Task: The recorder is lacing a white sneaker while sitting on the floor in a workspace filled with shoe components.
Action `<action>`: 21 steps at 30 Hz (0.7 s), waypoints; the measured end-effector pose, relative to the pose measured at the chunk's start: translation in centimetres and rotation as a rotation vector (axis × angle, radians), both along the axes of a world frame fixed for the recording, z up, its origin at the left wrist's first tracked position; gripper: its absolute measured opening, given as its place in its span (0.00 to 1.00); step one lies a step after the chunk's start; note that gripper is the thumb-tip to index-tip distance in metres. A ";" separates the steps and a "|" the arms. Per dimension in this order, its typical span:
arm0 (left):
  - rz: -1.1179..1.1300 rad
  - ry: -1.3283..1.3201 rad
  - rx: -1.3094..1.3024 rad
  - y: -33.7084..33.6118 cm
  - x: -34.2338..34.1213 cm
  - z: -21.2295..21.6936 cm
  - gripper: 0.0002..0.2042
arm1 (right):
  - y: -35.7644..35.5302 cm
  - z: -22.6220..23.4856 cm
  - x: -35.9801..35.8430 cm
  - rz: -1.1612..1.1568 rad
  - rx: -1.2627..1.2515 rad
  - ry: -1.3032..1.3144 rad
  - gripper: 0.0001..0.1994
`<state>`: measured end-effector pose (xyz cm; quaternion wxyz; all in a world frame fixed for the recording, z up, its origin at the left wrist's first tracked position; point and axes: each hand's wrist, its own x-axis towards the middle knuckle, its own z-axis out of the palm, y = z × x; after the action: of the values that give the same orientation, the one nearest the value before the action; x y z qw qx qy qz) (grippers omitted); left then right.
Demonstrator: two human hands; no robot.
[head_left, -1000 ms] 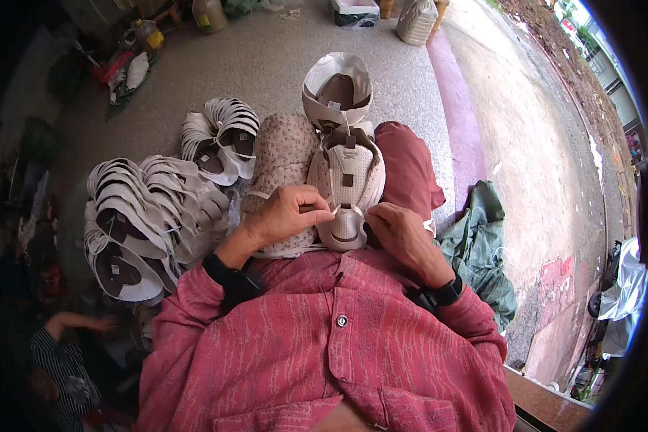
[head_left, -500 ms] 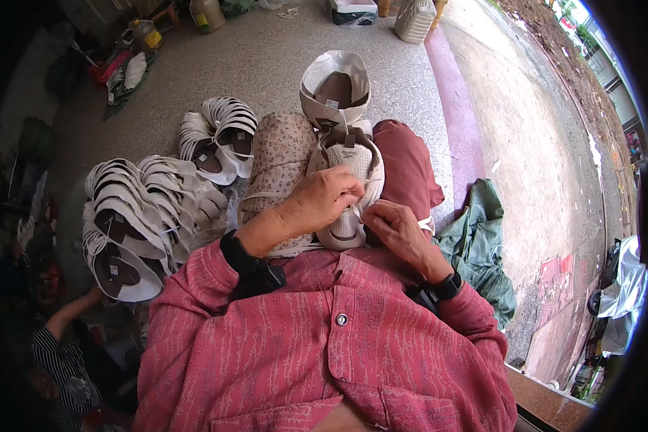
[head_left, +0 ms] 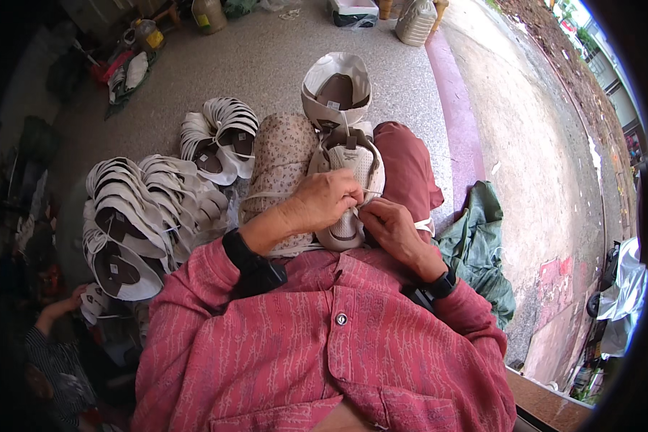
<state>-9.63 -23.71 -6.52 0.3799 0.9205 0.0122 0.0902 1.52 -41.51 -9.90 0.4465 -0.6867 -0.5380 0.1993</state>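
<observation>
- The white lace (head_left: pixel 371 192) could have slipped out of the left hand (head_left: pixel 320 201), whose grip had thumb and fingers pinched together on it above the middle of the beige shoe upper (head_left: pixel 334 236); a thin, limp strand would have been the cause
- It could also have twisted or caught in the shoe upper's eyelets, since both hands sat close together there and hid them
- A hard sideways pull could have tilted the shoe upper, which rested between soft-looking floral cloth (head_left: pixel 284 147) on its left and maroon cloth (head_left: pixel 409 162) on its right
- Such a pull might have dragged the second upper (head_left: pixel 312 97), just beyond the shoe upper's far end, as a pale strand seemed to link the two
- The shoe upper lay under the left hand's fingertips, touching or not could not be told, and to the left of the right hand (head_left: pixel 394 225); that grip was closed by the shoe upper's right edge and seemed to pinch the lace too, partly hidden
</observation>
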 end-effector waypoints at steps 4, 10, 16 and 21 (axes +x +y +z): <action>-0.041 -0.040 0.045 0.3 -0.1 0.1 0.04 | 0.0 1.5 -0.1 0.008 -0.037 -0.345 0.06; -0.003 -0.465 -0.147 1.0 0.2 2.5 0.06 | 0.3 3.3 1.6 0.015 -0.080 -0.653 0.18; -0.059 -0.253 -0.254 1.3 1.3 0.9 0.04 | 1.7 4.7 1.3 0.139 -0.175 -0.798 0.19; -0.131 -0.173 -0.178 2.0 1.3 0.3 0.03 | 1.6 4.4 1.8 0.173 -0.279 -0.878 0.21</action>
<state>-8.34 -21.69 -6.20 0.4648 0.8708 -0.0727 0.1427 3.30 -39.90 -5.51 0.0618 -0.7122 -0.6992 -0.0032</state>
